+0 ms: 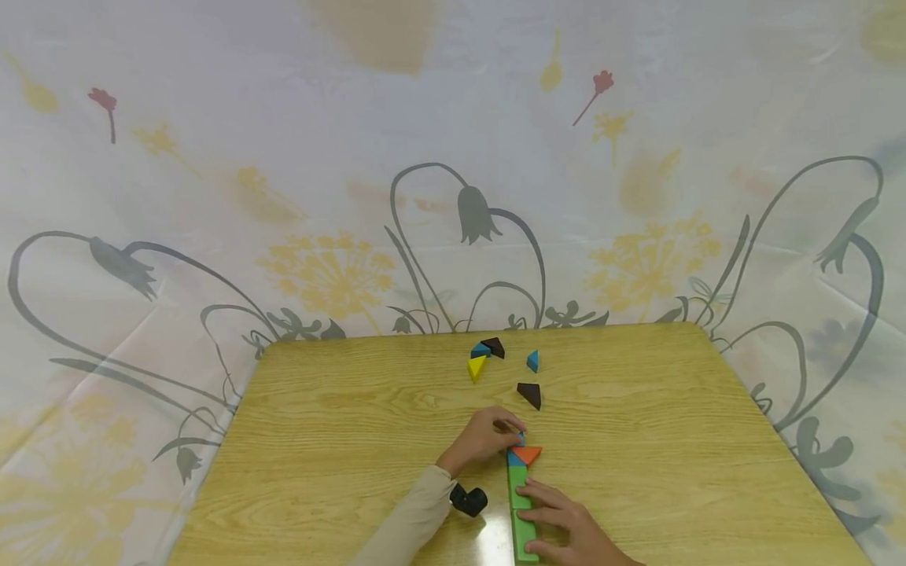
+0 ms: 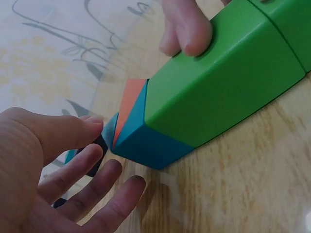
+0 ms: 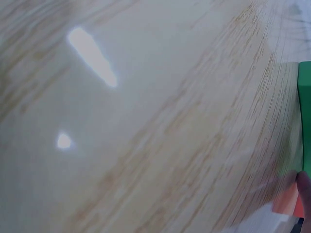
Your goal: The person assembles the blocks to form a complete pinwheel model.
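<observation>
Two green blocks [image 1: 520,523] lie end to end in a row on the table. At the row's far end sit a blue triangular block [image 2: 146,143] and an orange triangular block [image 1: 528,455]. My left hand [image 1: 484,440] pinches a small blue triangular block [image 2: 112,132] between thumb and forefinger, against the tip of the orange and blue pieces. Its other fingers are spread loosely. My right hand [image 1: 569,527] rests its extended fingertips on the right side and top of the green blocks. The right wrist view catches only a fingertip and a green block [image 3: 306,116] at its edge.
Farther back on the wooden table [image 1: 354,409] lie a dark brown block [image 1: 530,395], a small blue block [image 1: 533,361] and a yellow triangle [image 1: 476,368]. Beside the yellow one are another blue block [image 1: 480,350] and a dark brown block [image 1: 495,347]. A patterned curtain [image 1: 283,157] hangs behind.
</observation>
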Available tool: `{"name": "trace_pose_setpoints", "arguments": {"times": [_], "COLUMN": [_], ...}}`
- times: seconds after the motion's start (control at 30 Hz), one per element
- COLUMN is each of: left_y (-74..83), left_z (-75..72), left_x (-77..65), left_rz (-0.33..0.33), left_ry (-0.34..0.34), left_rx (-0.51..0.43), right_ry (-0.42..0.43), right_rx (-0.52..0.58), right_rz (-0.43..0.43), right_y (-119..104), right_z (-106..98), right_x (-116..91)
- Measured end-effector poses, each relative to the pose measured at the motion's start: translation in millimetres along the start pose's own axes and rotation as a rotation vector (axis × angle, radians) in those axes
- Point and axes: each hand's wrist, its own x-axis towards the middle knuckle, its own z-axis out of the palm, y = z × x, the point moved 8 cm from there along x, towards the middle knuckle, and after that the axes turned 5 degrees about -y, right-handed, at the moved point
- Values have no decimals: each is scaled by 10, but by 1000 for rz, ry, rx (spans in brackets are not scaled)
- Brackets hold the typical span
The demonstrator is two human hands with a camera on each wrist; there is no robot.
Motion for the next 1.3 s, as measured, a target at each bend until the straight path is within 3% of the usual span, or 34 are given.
{"name": "trace_pose_setpoints", "arguments": {"times": [0.23, 0.6, 0.77, 1.0, 1.3], "left_y": [-29, -10, -19, 17, 101], "left_z": [-159, -340, -366, -373, -238], "left_x": [54, 190, 273, 431, 656], "left_rz": [3, -11, -9, 12, 120], "left_ry": [61, 149, 174, 176, 131], "left_rx": [7, 22, 8, -7, 67], "right_ry": [-11, -20, -5, -7, -12], "right_rx": [7, -14, -14, 26, 21], "right_rz": [72, 58, -2, 46, 50], "right_y": [56, 44, 18, 43, 83], "right_z": [12, 10, 7, 12, 37], "right_x": [-15, -15, -9, -19, -34]}}
